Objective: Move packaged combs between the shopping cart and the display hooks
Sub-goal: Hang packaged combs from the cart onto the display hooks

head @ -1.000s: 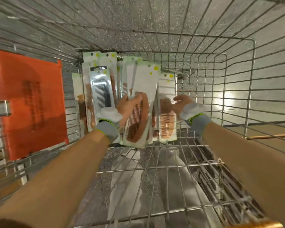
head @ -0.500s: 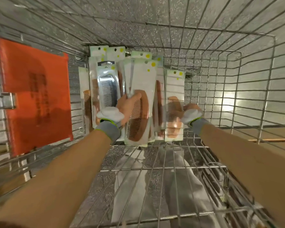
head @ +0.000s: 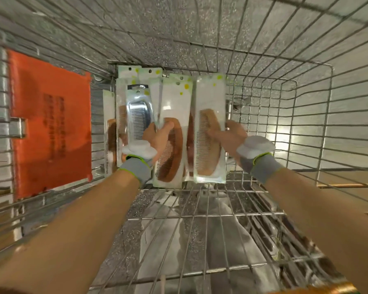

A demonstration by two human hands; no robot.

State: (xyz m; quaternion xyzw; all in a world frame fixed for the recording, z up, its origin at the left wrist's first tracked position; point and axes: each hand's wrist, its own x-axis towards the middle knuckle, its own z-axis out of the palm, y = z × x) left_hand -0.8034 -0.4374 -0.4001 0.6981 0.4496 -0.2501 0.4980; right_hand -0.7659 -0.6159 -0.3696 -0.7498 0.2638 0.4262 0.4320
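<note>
Gripping one packaged comb in each hand, just left and right of frame centre. With the left hand, pinching the dark brown comb pack, thumb laid across its clear front, fingers hidden behind. With the right hand, clasping the lighter wooden comb pack at its right edge, fingers curled over the front. Holding both packs upright in the frame, long axes running top to bottom, hang holes at the upper end, side by side and nearly touching.

Backed, just behind and to the left of the left hand, by a stack of packaged combs leaning against the far end of the shopping cart, with a silver-grey comb at its front. Flanked farther left by an orange flap on the wire wall. No display hooks anywhere in view.

Judging by the grips, probably about to lift both packs out toward the hooks: up along their long axes, hang holes leading, clear of the wire rim. Already matched one hand to one pack, so neither nearer; for the stack, the left hand plainly closer.
</note>
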